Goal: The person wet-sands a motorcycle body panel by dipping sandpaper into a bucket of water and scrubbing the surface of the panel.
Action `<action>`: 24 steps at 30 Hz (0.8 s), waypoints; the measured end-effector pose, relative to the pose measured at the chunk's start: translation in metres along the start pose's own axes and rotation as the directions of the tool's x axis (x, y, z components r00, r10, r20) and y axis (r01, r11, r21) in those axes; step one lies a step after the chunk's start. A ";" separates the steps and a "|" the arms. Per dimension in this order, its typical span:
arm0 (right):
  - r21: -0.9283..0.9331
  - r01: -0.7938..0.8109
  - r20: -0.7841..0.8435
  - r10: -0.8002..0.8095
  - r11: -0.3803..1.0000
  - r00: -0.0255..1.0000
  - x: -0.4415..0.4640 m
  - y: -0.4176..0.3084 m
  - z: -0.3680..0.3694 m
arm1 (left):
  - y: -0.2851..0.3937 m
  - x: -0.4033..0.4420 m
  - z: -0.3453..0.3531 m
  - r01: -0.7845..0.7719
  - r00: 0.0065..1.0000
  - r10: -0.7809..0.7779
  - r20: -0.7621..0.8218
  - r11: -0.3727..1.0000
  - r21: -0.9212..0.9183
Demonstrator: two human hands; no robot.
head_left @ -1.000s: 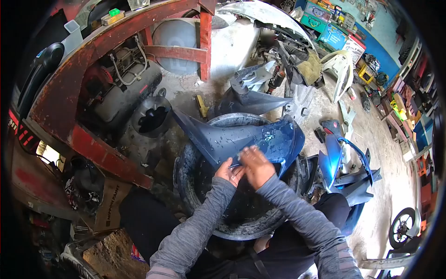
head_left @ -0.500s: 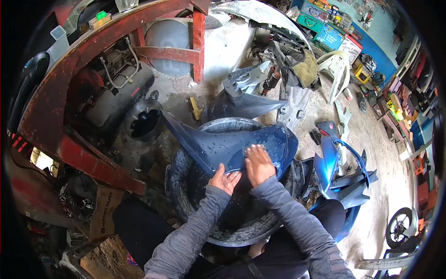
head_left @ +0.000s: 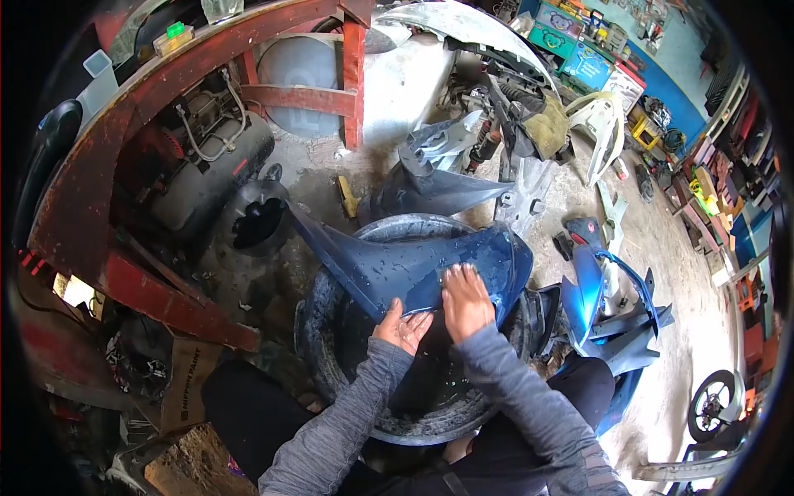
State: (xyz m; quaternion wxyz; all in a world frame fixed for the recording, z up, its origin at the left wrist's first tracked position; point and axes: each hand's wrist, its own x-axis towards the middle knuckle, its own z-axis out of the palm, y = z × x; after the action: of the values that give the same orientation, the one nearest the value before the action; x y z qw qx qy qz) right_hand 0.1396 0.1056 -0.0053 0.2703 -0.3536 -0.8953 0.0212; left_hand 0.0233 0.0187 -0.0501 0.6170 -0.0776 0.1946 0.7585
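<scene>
A wet dark blue plastic panel [head_left: 389, 269] lies tilted across a round black tub [head_left: 442, 434], with water drops on its surface. My left hand [head_left: 403, 327] is at the panel's lower edge, palm up, with its thumb against the edge and its fingers half curled beside it. On the panel's right part rests my right hand [head_left: 466, 302], fingers stretched and lying flat. Whether anything thin is under those fingertips cannot be made out. Inside the tub is dark water [head_left: 438, 380] with small bright reflections.
A red wooden bench frame [head_left: 182, 310] and a compressor tank [head_left: 215, 178] stand at the left. Beyond the tub lie a dark panel [head_left: 430, 192] and a yellow-handled tool [head_left: 347, 197]. Bright blue parts [head_left: 583, 306] are to the right, a cardboard box [head_left: 188, 384] at lower left.
Compared with one second ago, the panel appears slightly lower and further left as the view shifted. My right hand, blurred then, has moved over the panel and now lies flat and sharp on it.
</scene>
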 end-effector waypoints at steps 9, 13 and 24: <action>0.163 0.056 -0.011 -0.054 0.985 0.998 -0.006 -0.007 -0.001 | -0.002 0.002 0.002 0.022 0.998 -0.023 -0.055 1.000 -0.020; 0.204 0.177 0.009 -0.183 0.963 0.983 -0.014 -0.021 0.000 | 0.010 0.005 -0.005 0.098 0.993 -0.095 0.064 0.994 -0.045; 0.189 0.145 -0.026 -0.143 0.971 0.989 0.004 -0.008 -0.006 | 0.004 -0.001 -0.003 0.053 0.999 -0.053 -0.005 0.999 0.008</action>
State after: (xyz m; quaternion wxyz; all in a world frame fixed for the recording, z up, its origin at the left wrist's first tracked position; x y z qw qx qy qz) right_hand 0.1351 0.1008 0.0035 0.3091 -0.2604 -0.9107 0.0851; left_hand 0.0188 0.0163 -0.0515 0.6368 -0.0818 0.1971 0.7409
